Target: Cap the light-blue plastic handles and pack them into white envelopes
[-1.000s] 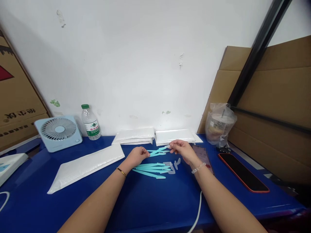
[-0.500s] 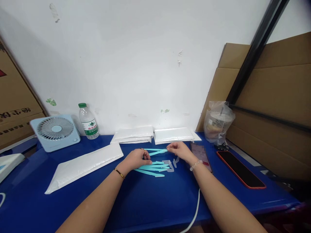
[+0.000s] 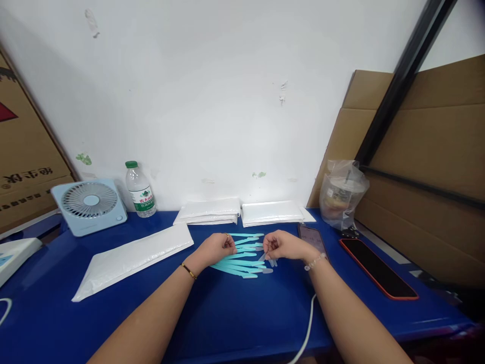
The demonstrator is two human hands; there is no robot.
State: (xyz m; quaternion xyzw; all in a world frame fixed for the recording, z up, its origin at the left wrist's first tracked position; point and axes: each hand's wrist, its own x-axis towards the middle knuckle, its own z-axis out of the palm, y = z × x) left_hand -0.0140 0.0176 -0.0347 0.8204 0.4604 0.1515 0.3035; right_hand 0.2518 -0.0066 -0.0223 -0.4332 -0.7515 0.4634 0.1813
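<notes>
Several slim turquoise plastic sticks with clear caps lie fanned out on the blue table between my hands. My left hand rests at their left ends with fingers curled, pinching the handle of one stick. My right hand is at their right ends, fingertips pinched on a small clear cap. Loose clear caps lie just below that hand.
A white padded mailer lies at the left; two stacks of mailers sit by the wall. A small fan, a water bottle, a bagged drink, two phones, cardboard and a white cable surround the spot.
My right hand moved left and down, from holding a stick's far end up near the mailers to the caps at the sticks' right ends. The lifted sticks now lie on the table.
</notes>
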